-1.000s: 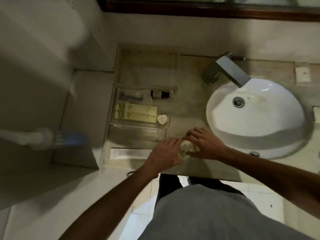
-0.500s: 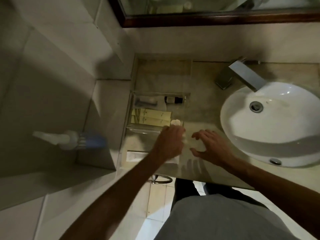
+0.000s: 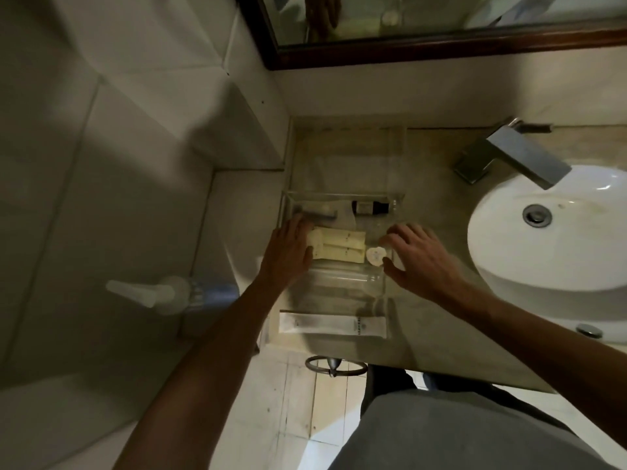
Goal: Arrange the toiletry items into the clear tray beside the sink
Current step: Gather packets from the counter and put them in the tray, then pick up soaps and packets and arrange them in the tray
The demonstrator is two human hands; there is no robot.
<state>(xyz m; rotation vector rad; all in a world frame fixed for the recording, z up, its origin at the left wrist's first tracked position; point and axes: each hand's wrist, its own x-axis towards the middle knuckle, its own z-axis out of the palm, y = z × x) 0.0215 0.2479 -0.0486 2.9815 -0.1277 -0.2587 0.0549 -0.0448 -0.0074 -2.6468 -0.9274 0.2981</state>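
Observation:
The clear tray (image 3: 390,198) sits on the counter left of the sink. It holds a small dark bottle (image 3: 369,207), a pale tube (image 3: 319,212), cream boxes (image 3: 342,247) lying side by side and a heart-shaped soap (image 3: 375,256). My left hand (image 3: 288,252) lies at the tray's left side with its fingertips on the boxes' left end. My right hand (image 3: 417,256) is at the tray's right wall, fingers spread, thumb close to the soap. Neither hand holds an item. A long white packet (image 3: 332,325) lies on the counter in front of the tray.
The white sink basin (image 3: 549,239) and a square metal faucet (image 3: 515,157) are to the right. Another clear container (image 3: 346,157) stands behind the tray against the wall. A spray bottle (image 3: 169,295) lies on the left ledge. A towel ring (image 3: 336,366) hangs below the counter edge.
Both hands have moved from the counter's front edge up to the tray, the left to its left side and the right to its right side. The view has shifted left.

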